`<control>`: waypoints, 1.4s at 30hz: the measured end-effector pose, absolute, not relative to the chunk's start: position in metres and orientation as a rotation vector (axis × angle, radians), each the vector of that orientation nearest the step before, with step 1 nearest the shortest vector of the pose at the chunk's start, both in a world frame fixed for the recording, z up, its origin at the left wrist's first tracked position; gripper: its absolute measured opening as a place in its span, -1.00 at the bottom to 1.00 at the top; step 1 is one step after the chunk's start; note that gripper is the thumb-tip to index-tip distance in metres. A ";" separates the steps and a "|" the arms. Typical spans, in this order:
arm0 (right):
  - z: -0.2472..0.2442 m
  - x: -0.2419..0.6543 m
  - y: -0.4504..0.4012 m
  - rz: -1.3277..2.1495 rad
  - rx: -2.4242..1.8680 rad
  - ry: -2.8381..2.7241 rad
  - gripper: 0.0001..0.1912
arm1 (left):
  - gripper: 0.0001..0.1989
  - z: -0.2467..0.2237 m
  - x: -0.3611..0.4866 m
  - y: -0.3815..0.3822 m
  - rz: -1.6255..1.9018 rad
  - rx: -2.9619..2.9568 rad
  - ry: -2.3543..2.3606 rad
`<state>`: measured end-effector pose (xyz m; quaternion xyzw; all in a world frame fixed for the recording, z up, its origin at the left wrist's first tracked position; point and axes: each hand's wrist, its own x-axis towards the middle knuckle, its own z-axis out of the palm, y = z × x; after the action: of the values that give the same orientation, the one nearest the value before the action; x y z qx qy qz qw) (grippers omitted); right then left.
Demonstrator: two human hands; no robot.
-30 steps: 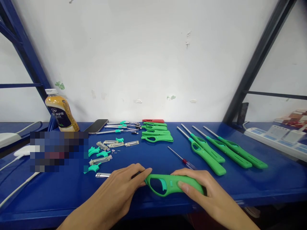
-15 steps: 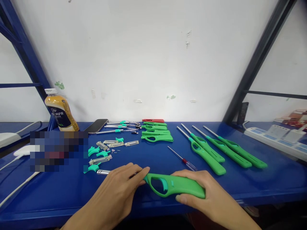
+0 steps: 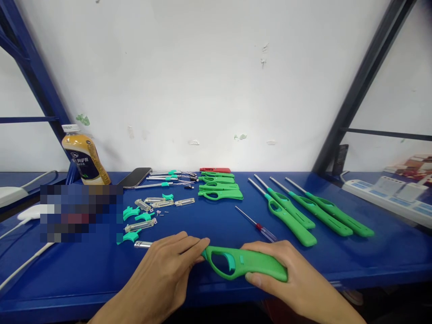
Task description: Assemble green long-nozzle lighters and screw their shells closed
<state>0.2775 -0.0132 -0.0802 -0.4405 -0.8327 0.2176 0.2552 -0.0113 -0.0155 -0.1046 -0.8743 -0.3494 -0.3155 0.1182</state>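
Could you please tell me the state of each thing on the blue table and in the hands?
Left hand: closed around the held lighter's tube
Right hand: gripping its handle
Held lighter: tube and trigger fitted
Screwdriver: lying free
Four lighters: lying, tubes fitted
Bottle: standing, capped
Phone: flat, screen dark
Teal triggers: loose
Red casing: lying, no tube

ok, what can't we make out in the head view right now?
All head view:
Middle of the tube on the held green lighter: behind left hand.
Handle's butt end: partly covered by right hand.
Whatever lies under the pixelated patch: masked.
Power strip, far end: cut by right edge.
Loose bits: too small.
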 end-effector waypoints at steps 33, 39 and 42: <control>-0.125 0.295 0.007 -0.027 -1.172 -1.857 -0.81 | -0.63 -0.077 -0.080 0.045 -0.362 -2.342 -1.661; -0.135 0.311 0.016 0.047 -1.322 -1.822 -0.75 | -0.71 -0.066 -0.080 0.053 -0.207 -2.327 -1.733; -0.139 0.310 0.018 0.068 -1.337 -1.837 -0.74 | -0.75 -0.064 -0.075 0.059 -0.123 -2.360 -1.734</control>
<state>0.3101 0.0182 -0.1392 -0.5336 -0.7333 0.0272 0.4206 -0.0747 0.0592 -0.0640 -0.8007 -0.5883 -0.0416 0.1049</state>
